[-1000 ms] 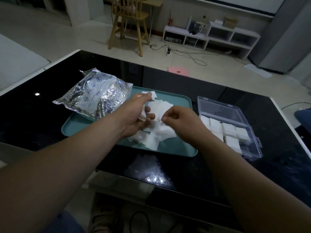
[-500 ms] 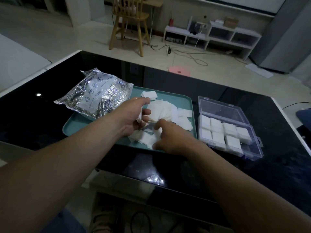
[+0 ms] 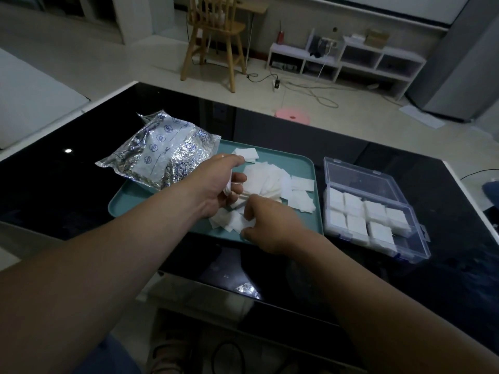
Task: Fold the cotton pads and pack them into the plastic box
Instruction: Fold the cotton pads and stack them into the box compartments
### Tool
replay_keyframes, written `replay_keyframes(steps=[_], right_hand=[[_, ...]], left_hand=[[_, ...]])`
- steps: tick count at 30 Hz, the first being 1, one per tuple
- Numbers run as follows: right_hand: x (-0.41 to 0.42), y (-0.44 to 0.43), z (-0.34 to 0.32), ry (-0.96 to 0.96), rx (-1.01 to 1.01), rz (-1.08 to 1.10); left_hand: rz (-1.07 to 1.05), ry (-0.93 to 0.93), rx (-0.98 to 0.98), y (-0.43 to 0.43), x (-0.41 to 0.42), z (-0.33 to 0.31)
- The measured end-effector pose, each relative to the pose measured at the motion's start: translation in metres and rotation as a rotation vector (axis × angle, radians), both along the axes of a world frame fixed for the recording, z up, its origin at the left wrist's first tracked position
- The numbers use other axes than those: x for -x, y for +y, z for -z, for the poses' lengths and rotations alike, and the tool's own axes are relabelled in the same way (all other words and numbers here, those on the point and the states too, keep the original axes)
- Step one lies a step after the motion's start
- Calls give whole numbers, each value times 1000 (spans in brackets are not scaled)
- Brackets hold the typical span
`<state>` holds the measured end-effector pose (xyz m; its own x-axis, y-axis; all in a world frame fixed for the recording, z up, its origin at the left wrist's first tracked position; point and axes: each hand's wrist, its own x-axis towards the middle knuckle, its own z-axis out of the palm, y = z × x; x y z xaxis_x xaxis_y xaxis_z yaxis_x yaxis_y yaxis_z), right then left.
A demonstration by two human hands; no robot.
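With our left hand [image 3: 216,184] clutching folded pads [image 3: 229,187] and our right hand [image 3: 270,228] pinching 1 loose pad [image 3: 229,225], we should peel just 1

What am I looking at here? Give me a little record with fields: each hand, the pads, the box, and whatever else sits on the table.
left hand: grips a white pad above the tray
right hand: fingers curled onto the loose cotton pads; cannot tell if it pinches one
loose cotton pads: scattered on the teal tray
plastic box: right of the tray, lid open, folded pads in its compartments
foil bag: rests partly on the tray's left end
table: black, glossy
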<state>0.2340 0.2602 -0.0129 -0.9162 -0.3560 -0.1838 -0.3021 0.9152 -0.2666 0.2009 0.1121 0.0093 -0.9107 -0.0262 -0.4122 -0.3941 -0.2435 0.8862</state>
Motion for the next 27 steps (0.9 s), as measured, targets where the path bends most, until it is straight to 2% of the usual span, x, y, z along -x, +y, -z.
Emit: replay_keyframes(steps=[6,9,11,15,18,21,27], right_hand=[[-5,1,0,-59,44,27],[-2,8,-2,-63,138,101],[5,18,-6,-97,326,205],[14,37,-13,-270,851,417],[14,38,-10,-378,1011,461],[12,35,-9,-433,1058,420],[5,37,-12,-423,1009,368]], left_hand=[[5,34,38,3,-1,-1],[-16,42,44,1,0,0],[-40,61,41,-1,1,1],[-54,130,5,5,-1,1],[79,179,17,20,-9,4],[167,220,51,29,-14,7],[145,223,55,33,-16,8]])
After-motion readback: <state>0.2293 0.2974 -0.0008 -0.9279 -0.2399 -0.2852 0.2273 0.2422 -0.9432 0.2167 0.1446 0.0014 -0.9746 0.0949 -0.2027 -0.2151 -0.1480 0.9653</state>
